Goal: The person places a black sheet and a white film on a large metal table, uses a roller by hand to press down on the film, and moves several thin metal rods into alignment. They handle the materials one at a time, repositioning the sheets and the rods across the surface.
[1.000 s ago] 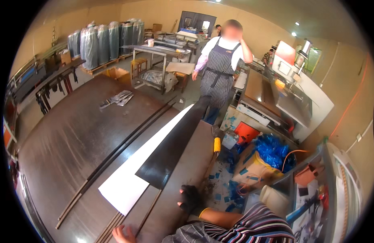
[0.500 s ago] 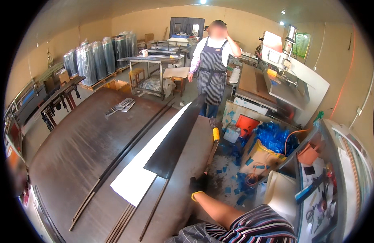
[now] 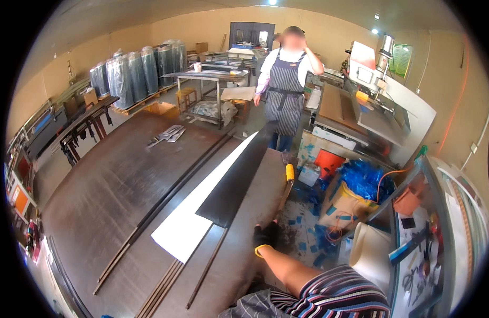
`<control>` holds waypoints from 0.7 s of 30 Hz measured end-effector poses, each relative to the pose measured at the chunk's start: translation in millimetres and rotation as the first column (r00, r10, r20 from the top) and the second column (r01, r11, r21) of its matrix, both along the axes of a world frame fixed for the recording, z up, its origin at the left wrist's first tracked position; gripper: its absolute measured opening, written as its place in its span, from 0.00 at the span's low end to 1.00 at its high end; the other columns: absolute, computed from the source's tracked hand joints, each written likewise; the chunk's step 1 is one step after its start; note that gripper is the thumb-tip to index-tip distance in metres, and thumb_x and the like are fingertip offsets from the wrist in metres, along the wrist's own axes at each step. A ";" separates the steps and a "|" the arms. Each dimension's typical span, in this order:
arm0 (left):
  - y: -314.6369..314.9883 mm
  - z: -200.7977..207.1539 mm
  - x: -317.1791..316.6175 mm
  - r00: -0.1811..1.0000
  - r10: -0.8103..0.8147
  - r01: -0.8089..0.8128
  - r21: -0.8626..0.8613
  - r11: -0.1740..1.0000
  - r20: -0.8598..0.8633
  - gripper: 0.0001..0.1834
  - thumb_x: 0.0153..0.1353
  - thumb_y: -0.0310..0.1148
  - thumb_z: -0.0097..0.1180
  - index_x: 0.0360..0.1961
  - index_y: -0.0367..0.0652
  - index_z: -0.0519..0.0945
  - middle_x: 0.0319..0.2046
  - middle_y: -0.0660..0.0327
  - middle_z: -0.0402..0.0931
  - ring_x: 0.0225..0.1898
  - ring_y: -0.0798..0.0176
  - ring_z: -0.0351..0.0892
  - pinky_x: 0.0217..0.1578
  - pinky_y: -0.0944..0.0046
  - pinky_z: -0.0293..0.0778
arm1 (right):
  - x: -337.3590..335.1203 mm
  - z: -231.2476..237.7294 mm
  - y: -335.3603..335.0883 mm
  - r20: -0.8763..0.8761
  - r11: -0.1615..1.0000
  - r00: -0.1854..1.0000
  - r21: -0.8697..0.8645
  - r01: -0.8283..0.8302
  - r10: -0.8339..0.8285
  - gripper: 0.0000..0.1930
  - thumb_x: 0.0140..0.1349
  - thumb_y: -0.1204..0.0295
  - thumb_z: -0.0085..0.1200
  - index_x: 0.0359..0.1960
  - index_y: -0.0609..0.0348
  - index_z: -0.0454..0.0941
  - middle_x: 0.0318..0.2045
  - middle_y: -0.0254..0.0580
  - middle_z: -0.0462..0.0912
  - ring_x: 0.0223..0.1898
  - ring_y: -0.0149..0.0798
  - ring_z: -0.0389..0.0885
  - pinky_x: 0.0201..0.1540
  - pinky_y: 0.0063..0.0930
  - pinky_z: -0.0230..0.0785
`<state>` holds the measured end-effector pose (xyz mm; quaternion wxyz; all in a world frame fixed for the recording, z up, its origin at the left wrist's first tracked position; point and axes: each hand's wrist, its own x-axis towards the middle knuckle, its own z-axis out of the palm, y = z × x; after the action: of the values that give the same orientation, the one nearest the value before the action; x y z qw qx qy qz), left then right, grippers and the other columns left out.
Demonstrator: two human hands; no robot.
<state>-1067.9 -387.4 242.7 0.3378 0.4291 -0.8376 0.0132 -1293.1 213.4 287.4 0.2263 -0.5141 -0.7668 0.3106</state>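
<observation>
Because black glove and shadow merge beside the table (image 3: 101, 201), the hold on the yellow cylindrical roller with a thin handle (image 3: 290, 173) is hard to read. It lies at the brown table's right edge, its handle running toward the black-gloved, yellow-cuffed right hand (image 3: 267, 234). That hand's fingers meet the handle's near end, but I cannot tell how far they close. The left hand is out of view. Left of the roller, 1 long black sheet (image 3: 231, 185) partly covers 1 long white sheet (image 3: 183, 228); the black sheet's far end blurs against a standing person's striped apron (image 3: 282, 103). Thin brown rods (image 3: 161, 289) emerge from under the white sheet, cut off at the lower edge.
</observation>
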 end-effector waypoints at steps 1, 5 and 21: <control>0.4 -3.2 -1.3 1.000 -0.002 0.002 0.017 1.000 -0.008 0.25 0.62 0.48 0.60 0.47 0.35 0.78 0.41 0.47 0.79 0.41 0.48 0.80 0.44 0.48 0.75 | -0.3 -3.8 3.5 0.024 1.000 1.000 0.002 0.009 -0.009 0.42 0.61 0.53 0.53 0.69 0.69 0.52 0.69 0.60 0.58 0.70 0.52 0.56 0.72 0.37 0.48; -7.8 -9.6 -3.3 0.990 -0.025 0.041 0.106 0.993 -0.140 0.26 0.61 0.49 0.61 0.48 0.35 0.78 0.43 0.46 0.79 0.42 0.48 0.80 0.45 0.48 0.75 | 1.7 8.4 -6.7 0.039 0.999 0.999 0.013 -0.037 0.036 0.41 0.62 0.53 0.50 0.69 0.69 0.52 0.69 0.61 0.58 0.70 0.53 0.56 0.72 0.38 0.47; 307.5 479.6 -114.3 -0.422 -0.630 0.802 0.056 -0.595 -0.652 0.26 0.71 0.51 0.38 0.45 0.38 0.77 0.45 0.50 0.78 0.47 0.49 0.79 0.49 0.51 0.76 | -4.5 16.5 -15.9 0.188 0.994 0.978 0.050 -0.102 0.091 0.42 0.62 0.48 0.46 0.70 0.67 0.51 0.69 0.60 0.59 0.69 0.54 0.59 0.69 0.40 0.53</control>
<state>-1182.1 -79.8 722.3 0.1290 -0.4023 -0.6765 -0.6033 -1297.6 197.5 303.9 0.1536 -0.4960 -0.8175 0.2490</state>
